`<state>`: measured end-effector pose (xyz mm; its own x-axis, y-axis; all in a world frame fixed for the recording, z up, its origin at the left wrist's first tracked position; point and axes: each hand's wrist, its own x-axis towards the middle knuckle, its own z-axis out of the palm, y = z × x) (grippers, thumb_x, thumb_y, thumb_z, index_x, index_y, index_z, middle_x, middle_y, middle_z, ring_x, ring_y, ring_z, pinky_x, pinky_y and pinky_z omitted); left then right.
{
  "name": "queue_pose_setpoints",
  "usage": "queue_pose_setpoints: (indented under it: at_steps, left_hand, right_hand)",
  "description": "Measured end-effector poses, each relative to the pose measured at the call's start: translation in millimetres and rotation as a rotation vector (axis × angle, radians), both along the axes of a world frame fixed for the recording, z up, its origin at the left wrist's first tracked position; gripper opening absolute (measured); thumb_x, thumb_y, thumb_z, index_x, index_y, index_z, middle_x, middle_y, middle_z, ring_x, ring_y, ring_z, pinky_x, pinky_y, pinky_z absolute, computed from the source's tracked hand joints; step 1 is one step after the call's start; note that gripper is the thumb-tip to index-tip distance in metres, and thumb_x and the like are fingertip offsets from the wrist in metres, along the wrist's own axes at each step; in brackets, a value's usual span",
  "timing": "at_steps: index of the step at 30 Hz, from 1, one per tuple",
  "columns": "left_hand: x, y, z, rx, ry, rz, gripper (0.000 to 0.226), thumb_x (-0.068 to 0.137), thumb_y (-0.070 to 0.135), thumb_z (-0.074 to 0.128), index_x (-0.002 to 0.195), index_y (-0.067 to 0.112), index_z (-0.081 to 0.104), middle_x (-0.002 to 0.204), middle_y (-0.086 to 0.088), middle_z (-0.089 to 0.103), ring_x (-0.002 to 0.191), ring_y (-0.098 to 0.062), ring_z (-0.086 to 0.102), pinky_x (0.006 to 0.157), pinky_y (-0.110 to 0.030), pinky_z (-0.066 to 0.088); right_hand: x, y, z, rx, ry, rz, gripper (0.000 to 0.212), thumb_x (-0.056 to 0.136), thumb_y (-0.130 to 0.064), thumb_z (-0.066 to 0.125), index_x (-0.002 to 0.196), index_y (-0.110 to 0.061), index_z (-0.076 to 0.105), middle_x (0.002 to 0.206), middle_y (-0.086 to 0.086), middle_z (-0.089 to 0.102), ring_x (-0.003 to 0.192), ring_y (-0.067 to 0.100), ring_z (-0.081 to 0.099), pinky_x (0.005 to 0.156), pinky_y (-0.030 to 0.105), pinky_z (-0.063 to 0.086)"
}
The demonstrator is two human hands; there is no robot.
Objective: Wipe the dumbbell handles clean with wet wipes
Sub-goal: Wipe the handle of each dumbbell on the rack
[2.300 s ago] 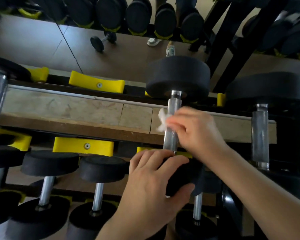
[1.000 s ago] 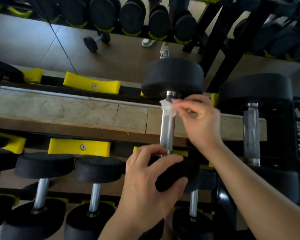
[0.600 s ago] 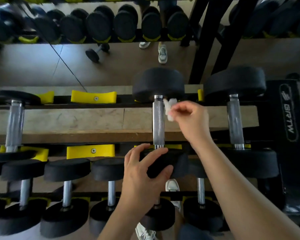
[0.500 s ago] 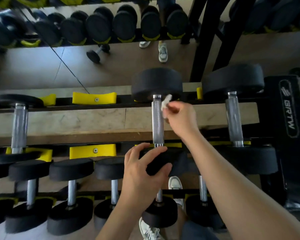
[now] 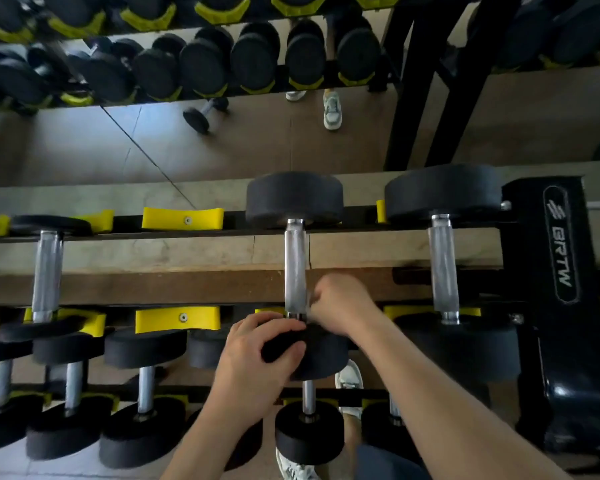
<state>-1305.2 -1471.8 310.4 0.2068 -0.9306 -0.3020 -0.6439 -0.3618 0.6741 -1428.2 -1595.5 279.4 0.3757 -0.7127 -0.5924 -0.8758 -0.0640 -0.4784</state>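
A yellow cradle (image 5: 182, 218) sits left of centre. At centre, the left hand (image 5: 257, 355) grips the near black end of a dumbbell (image 5: 294, 199), fingers curled over its rim. Just right, the blurred right hand (image 5: 340, 306) curls against the lower end of the chrome handle (image 5: 295, 265); whether it pinches a wipe cannot be told.

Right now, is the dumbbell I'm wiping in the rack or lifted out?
In the rack: the dumbbell lies level with its neighbour; the left hand grips its near head.
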Motion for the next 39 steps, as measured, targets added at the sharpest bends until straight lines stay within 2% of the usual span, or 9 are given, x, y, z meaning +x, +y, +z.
queue_pose_setpoints:
  at_steps: [4,12,17,20,23,28,32,36,39]
  left_hand:
    - [0.8,-2.8,-2.3,-0.001,0.055,0.038,0.034,0.076,0.032,0.079,0.090,0.061,0.066,0.103,0.035,0.058,0.112,-0.001,0.050,0.099,-0.029,0.039]
    - [-2.3,-2.8,6.8,0.001,0.091,0.096,0.027,0.085,0.024,0.070,0.093,0.049,0.064,0.101,0.028,0.063,0.104,0.003,0.055,0.094,-0.030,0.046]
    - [2.9,2.4,32.3,-0.143,0.320,0.286,0.022,0.086,0.021,0.069,0.101,0.036,0.064,0.089,0.010,0.072,0.086,0.001,0.067,0.075,-0.017,0.052]
    - [-1.1,12.6,58.8,-0.213,0.385,0.243,0.011,0.081,0.022,0.073,0.092,0.025,0.070,0.082,0.007,0.073,0.075,-0.001,0.067,0.065,-0.011,0.049]
    - [-7.1,22.4,77.0,-0.197,0.632,0.278,0.004,0.079,0.018,0.073,0.082,0.015,0.074,0.077,-0.002,0.073,0.070,-0.009,0.067,0.063,-0.016,0.052]
    - [-25.3,27.2,90.7,-0.093,1.280,0.528,0.019,0.091,0.006,0.055,0.086,0.013,0.073,0.088,-0.015,0.072,0.077,-0.021,0.069,0.064,-0.029,0.057]
    - [-39.4,29.6,103.3,-0.097,1.216,0.467,0.011,0.094,0.007,0.053,0.092,0.009,0.063,0.098,-0.021,0.071,0.083,-0.028,0.071,0.064,-0.028,0.056]
    - [-57.0,29.3,106.3,-0.270,0.745,0.198,0.013,0.080,0.009,0.073,0.088,0.016,0.065,0.087,-0.009,0.072,0.082,-0.024,0.069,0.072,-0.033,0.056]
    - [-79.8,24.3,107.6,-0.259,0.706,0.133,0.034,0.076,0.010,0.077,0.106,0.020,0.065,0.085,-0.007,0.070,0.082,-0.023,0.068,0.073,-0.030,0.056]
  right_hand:
    - [-6.7,-5.7,4.1,-0.072,-0.097,0.034,0.026,0.091,-0.034,0.061,0.080,-0.013,0.070,0.076,0.002,0.067,0.070,0.015,0.064,0.070,0.031,0.056]
    - [-7.6,4.9,15.1,0.011,-0.124,0.146,0.016,0.088,-0.029,0.065,0.091,-0.017,0.075,0.087,-0.005,0.070,0.080,0.010,0.065,0.077,0.030,0.054]
    - [-22.1,34.1,57.5,0.307,-0.640,-0.355,0.009,0.084,-0.021,0.072,0.092,-0.016,0.074,0.086,-0.005,0.072,0.078,0.007,0.064,0.072,0.018,0.047]
    - [-27.0,65.7,82.6,0.433,-0.894,-0.542,0.008,0.084,-0.013,0.071,0.092,-0.011,0.071,0.090,0.006,0.070,0.082,0.022,0.059,0.074,0.030,0.048]
    - [-30.3,85.9,106.6,0.427,-0.981,-0.660,0.013,0.078,-0.014,0.072,0.088,-0.008,0.068,0.088,0.009,0.070,0.082,0.020,0.065,0.075,0.033,0.051]
    - [-46.5,104.9,131.2,0.607,-1.378,-0.901,0.010,0.080,0.001,0.064,0.083,-0.009,0.062,0.073,0.006,0.058,0.061,0.012,0.052,0.050,0.018,0.044]
    - [-64.2,112.8,142.7,0.443,-1.239,-0.907,0.020,0.084,-0.005,0.062,0.102,-0.010,0.070,0.075,0.004,0.060,0.069,0.014,0.054,0.057,0.023,0.045]
    - [-86.4,114.1,153.0,0.135,-0.852,-0.564,0.041,0.075,-0.042,0.067,0.115,-0.030,0.064,0.096,-0.009,0.071,0.090,0.007,0.067,0.075,0.025,0.054]
    - [-100.7,110.4,151.1,-0.122,-0.759,-0.544,0.033,0.081,-0.030,0.074,0.112,-0.021,0.069,0.095,-0.007,0.074,0.090,0.007,0.069,0.085,0.033,0.057]
